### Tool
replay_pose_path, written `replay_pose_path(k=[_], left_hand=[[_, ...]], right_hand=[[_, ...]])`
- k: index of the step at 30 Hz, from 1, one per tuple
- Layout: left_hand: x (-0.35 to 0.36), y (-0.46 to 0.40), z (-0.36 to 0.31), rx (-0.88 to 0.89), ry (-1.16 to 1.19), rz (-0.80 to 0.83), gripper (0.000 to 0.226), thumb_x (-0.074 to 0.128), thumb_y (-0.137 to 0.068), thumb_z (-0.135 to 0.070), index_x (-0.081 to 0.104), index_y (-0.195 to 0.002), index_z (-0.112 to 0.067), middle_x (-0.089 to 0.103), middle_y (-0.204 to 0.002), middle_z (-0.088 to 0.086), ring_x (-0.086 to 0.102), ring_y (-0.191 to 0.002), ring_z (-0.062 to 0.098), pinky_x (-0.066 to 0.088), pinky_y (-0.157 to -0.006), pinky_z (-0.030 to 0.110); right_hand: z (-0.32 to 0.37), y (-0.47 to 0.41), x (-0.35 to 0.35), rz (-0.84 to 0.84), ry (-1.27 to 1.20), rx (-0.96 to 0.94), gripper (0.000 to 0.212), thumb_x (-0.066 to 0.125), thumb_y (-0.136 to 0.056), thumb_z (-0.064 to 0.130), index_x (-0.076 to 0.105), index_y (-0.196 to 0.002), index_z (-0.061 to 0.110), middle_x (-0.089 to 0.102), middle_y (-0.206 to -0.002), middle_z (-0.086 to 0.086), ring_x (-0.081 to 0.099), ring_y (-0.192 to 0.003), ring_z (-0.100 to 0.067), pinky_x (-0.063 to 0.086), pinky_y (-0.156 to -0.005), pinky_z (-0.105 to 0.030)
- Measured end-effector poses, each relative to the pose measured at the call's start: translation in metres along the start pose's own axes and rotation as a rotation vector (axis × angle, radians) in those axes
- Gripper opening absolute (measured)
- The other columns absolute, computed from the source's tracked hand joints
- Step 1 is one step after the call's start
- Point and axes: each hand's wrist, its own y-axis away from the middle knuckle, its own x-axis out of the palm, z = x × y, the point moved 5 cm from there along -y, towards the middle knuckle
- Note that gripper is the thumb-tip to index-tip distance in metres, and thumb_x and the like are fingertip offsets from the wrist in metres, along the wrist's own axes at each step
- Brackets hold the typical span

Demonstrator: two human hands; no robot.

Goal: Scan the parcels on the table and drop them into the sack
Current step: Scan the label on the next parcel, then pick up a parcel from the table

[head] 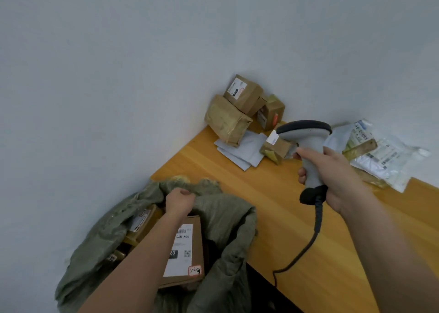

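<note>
My right hand (332, 177) grips a grey barcode scanner (306, 137) above the wooden table (273, 208), its head over a small brown parcel (276, 150). My left hand (179, 200) is closed on the far rim of the green sack (225, 220), which stands open beside the table's left end. Inside the sack lies a flat cardboard box (185, 248) with a white label, partly hidden by my forearm, and another labelled box (142, 225). Brown parcels (240, 108) are stacked in the table's far corner.
White walls meet at the corner behind the stack. Grey mailer bags (242, 150) lie flat near the brown parcels. Several plastic-wrapped packets (375, 151) are piled at the right against the wall. The scanner's black cord (311, 239) trails over the table's front edge.
</note>
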Motion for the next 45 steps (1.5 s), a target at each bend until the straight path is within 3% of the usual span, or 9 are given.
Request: replay_pose_path(k=[5,9,13,20,25,30,38,42,45], left_hand=[[0.046,-0.011,-0.073,0.060,0.053,0.131,0.039,0.058,-0.095,-0.023,0.046,-0.130,-0.012,0.051,-0.116,0.005,0.054,-0.094,0.019,0.046,-0.075,0.031],[0.075,-0.031,-0.126,0.140,-0.029,0.126,0.060,0.057,-0.096,-0.024,0.029,-0.148,-0.008,0.049,-0.119,0.004,0.052,-0.077,0.008,0.042,-0.057,0.023],[0.099,-0.061,-0.174,0.240,-0.155,0.026,0.074,0.059,-0.093,-0.027,0.017,-0.151,-0.006,0.030,-0.146,0.017,0.047,-0.120,0.030,0.043,-0.081,0.032],[0.157,-0.117,-0.243,0.553,-0.656,-0.025,0.065,0.051,-0.094,-0.022,0.023,-0.146,-0.048,-0.003,-0.160,0.012,0.003,-0.143,0.051,0.021,-0.114,0.062],[0.154,-0.136,-0.229,0.454,-0.706,-0.201,0.066,0.044,-0.088,-0.070,0.037,-0.140,-0.029,0.004,-0.161,0.010,0.011,-0.145,0.040,0.024,-0.114,0.055],[0.129,-0.145,-0.179,0.073,-0.387,-0.283,0.109,0.057,-0.076,-0.077,0.021,-0.148,-0.003,0.019,-0.151,0.021,0.036,-0.131,0.040,0.042,-0.100,0.048],[0.115,-0.151,-0.154,-0.120,0.368,-0.279,0.086,0.082,-0.074,-0.025,0.024,-0.137,-0.014,0.042,-0.127,0.009,0.051,-0.111,0.029,0.052,-0.089,0.043],[0.105,-0.136,-0.139,-0.177,0.691,-0.092,0.056,0.075,-0.078,-0.019,0.046,-0.125,-0.009,0.059,-0.111,0.008,0.062,-0.095,0.023,0.057,-0.078,0.039],[0.090,-0.116,-0.132,-0.192,0.779,0.026,0.035,0.069,-0.083,-0.021,0.058,-0.115,-0.011,0.061,-0.117,0.011,0.061,-0.102,0.027,0.055,-0.088,0.045]], right_hand=[[0.021,-0.031,-0.010,-0.026,-0.063,-0.080,0.011,0.064,-0.093,0.019,0.057,-0.102,0.017,0.057,-0.097,-0.012,0.052,-0.056,-0.014,0.046,-0.052,-0.027],[0.035,-0.068,-0.016,-0.013,-0.097,-0.090,0.015,0.065,-0.093,0.022,0.059,-0.106,0.018,0.058,-0.101,-0.010,0.053,-0.058,-0.013,0.047,-0.052,-0.026],[0.041,-0.111,-0.031,-0.026,-0.075,-0.081,0.020,0.065,-0.092,0.026,0.059,-0.109,0.017,0.059,-0.083,-0.009,0.054,-0.059,-0.014,0.048,-0.058,-0.031],[0.029,-0.189,-0.043,-0.040,-0.024,0.001,0.019,0.064,-0.093,0.028,0.059,-0.108,0.019,0.059,-0.076,-0.009,0.056,-0.064,-0.018,0.050,-0.060,-0.031],[0.011,-0.226,-0.038,0.007,-0.019,0.051,0.021,0.063,-0.093,0.030,0.059,-0.110,0.018,0.059,-0.080,-0.011,0.056,-0.064,-0.017,0.049,-0.065,-0.035],[-0.007,-0.241,-0.034,0.031,-0.062,0.092,0.014,0.064,-0.093,0.028,0.060,-0.106,0.024,0.063,-0.087,-0.008,0.056,-0.069,-0.018,0.049,-0.071,-0.037],[-0.010,-0.233,-0.024,0.063,-0.037,0.104,0.018,0.064,-0.093,0.028,0.059,-0.110,0.022,0.061,-0.089,-0.010,0.055,-0.067,-0.016,0.049,-0.062,-0.030],[-0.002,-0.219,-0.015,0.088,-0.019,0.082,0.019,0.064,-0.093,0.029,0.060,-0.109,0.020,0.062,-0.088,-0.010,0.054,-0.069,-0.018,0.048,-0.066,-0.034],[0.005,-0.204,-0.007,0.054,-0.016,0.062,0.016,0.067,-0.091,0.030,0.061,-0.104,0.021,0.062,-0.082,-0.009,0.056,-0.069,-0.019,0.048,-0.068,-0.036]])
